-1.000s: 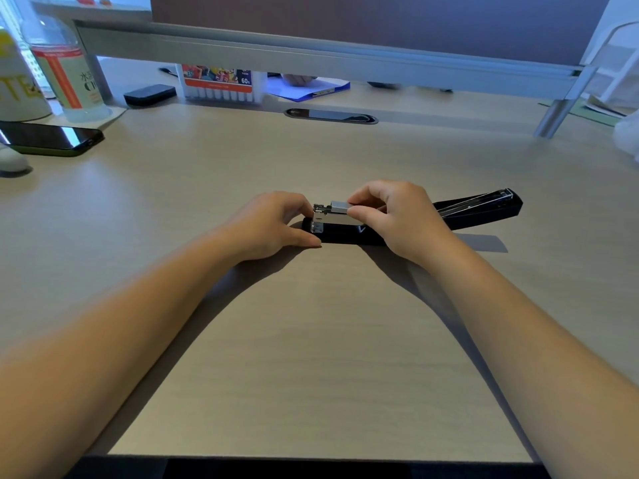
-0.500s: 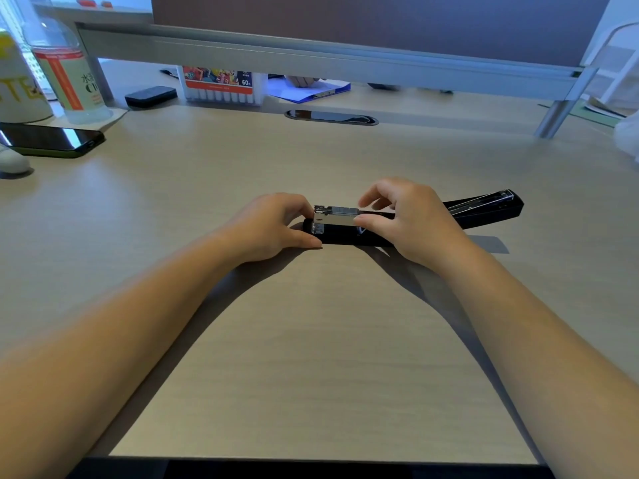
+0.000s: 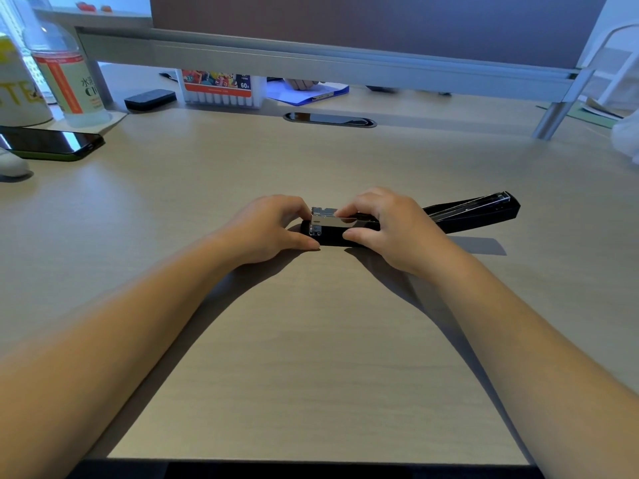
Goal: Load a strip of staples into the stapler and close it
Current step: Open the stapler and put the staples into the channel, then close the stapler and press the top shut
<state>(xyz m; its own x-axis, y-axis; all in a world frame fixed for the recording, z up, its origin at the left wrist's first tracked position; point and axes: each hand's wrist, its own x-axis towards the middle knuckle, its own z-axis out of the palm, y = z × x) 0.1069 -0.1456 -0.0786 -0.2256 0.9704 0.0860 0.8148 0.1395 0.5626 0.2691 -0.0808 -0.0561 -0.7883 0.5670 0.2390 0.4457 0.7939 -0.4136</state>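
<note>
A black stapler [image 3: 328, 236] lies flat on the desk, swung wide open. Its lid [image 3: 473, 212] stretches to the right with a shiny rail along it. The silver staple channel [image 3: 325, 221] sits on the base at the left end. My left hand [image 3: 273, 226] grips the front end of the base, thumb along its near side. My right hand [image 3: 387, 226] rests over the channel, forefinger on its top and thumb against the near side of the base. A strip of staples is not separately visible under my fingers.
At the far left lie a dark phone [image 3: 52, 143], a bottle [image 3: 69, 81] and a white cup [image 3: 17, 95]. A marker box [image 3: 221, 88], a small black case [image 3: 150, 98] and a blue clipboard [image 3: 311, 93] sit beyond the cable slot [image 3: 328, 119]. A partition rail [image 3: 345, 63] crosses above.
My right hand slid right then back left along the channel, and its thumb has dropped to the base's near side. The left hand and stapler have stayed put.
</note>
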